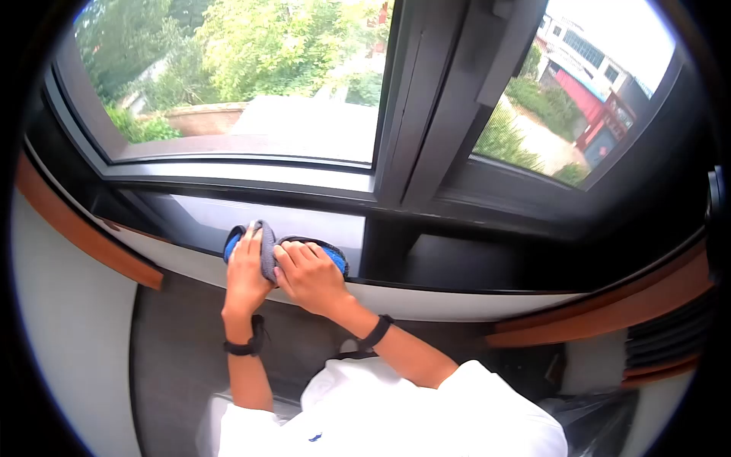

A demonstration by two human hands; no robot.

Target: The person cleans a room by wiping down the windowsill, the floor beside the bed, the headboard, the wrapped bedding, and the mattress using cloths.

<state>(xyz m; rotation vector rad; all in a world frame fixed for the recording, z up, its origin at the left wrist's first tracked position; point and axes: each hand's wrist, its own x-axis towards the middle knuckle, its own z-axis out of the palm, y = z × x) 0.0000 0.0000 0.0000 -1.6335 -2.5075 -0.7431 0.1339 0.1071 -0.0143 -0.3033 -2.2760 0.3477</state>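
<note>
A soft grey-and-blue cloth pad (267, 251) with dark edging is bunched up over the front edge of the black windowsill (472, 263). Its grey middle stands up in a fold between my hands, and blue patches show at both ends. My left hand (247, 270) grips the left part, fingers pointing toward the window. On the right part, my right hand (311, 280) is curled over the cloth with its fingers bent. Both palms are hidden, and I cannot tell whether the pad is one piece or two.
Behind the sill stands a grey-framed window (381, 183), its left pane reflected on the glossy surface. Orange-brown wooden trim (87, 228) curves along the left, with similar trim (601, 305) at the right. A dark grey floor (179, 343) lies below, and clear plastic (598, 419) is at lower right.
</note>
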